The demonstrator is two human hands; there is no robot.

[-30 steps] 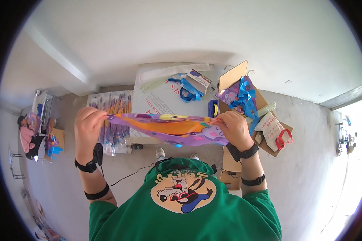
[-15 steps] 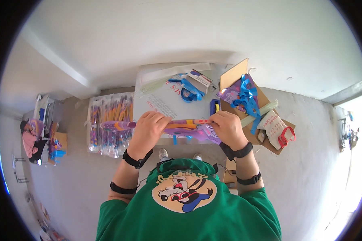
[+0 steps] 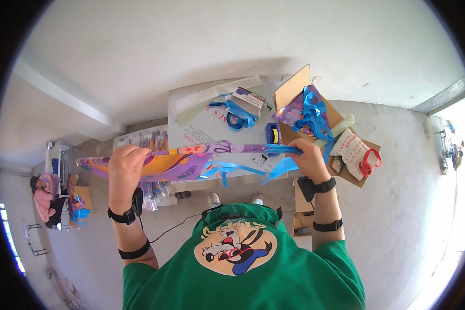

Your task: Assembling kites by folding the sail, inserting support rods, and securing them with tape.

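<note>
A long folded purple printed sheet (image 3: 191, 163), patterned in orange and yellow with loose blue ribbon tails, is stretched level between my hands. My left hand (image 3: 128, 163) pinches its upper edge toward the left end, and part of the sheet sticks out beyond that hand. At the right end, my right hand (image 3: 311, 156) is closed round the gathered blue ribbons (image 3: 279, 149). More blue strips (image 3: 243, 168) dangle below the sheet's right half. The sheet is held above the near side of a white-topped table (image 3: 183, 113).
On the table lie a small box (image 3: 250, 99), a roll of blue ribbon (image 3: 237, 121) and a blue tape dispenser (image 3: 273, 134). An open carton (image 3: 294, 95) at right holds purple sheets and blue ribbon; a white bag (image 3: 349, 152) rests there. Wrapped bundles (image 3: 152, 194) lie left. Another person (image 3: 44, 199) sits far left.
My left hand has moved left and my right hand slightly right, drawing the sheet out longer. The blue ribbons at its right end now show in my right hand.
</note>
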